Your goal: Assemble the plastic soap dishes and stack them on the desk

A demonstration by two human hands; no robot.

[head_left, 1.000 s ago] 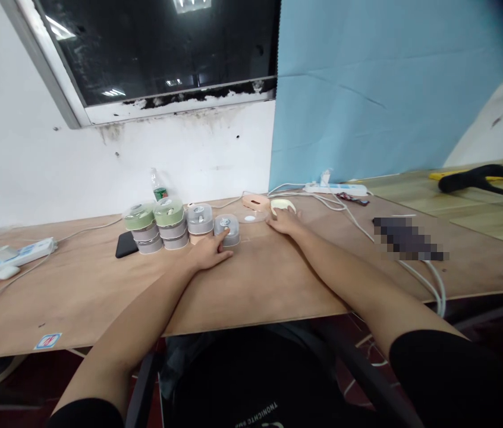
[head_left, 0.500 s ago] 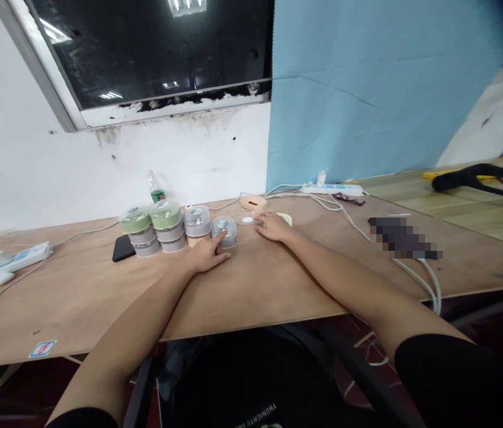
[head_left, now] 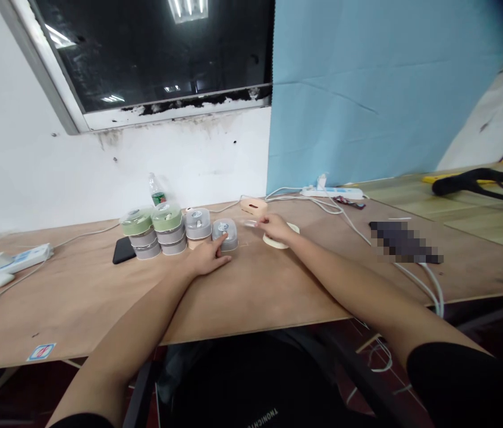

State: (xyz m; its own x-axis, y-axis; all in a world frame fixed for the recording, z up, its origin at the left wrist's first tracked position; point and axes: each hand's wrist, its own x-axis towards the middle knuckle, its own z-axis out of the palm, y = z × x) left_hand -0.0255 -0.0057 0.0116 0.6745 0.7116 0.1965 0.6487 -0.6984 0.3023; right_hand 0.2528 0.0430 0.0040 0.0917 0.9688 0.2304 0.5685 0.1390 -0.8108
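Note:
A small grey box with a clear cover stands at the right end of a row of similar boxes. My left hand lies beside it, index finger stretched onto the box and thumb apart, gripping nothing. Between the fingertips of my right hand is the edge of a thin clear plastic lid, held tilted just above the table. Under my right wrist lies a cream-coloured round piece, partly hidden. Behind the lid is a peach-coloured piece with a slot.
Two stacks topped by green boxes and a shorter grey-topped stack stand left. Behind them is a plastic bottle; a black phone lies beside. Power strips and white cables run along the table.
My right hand has closed on the clear lid and tilted it up off the table. More of the cream-coloured piece shows. My left hand has stayed put.

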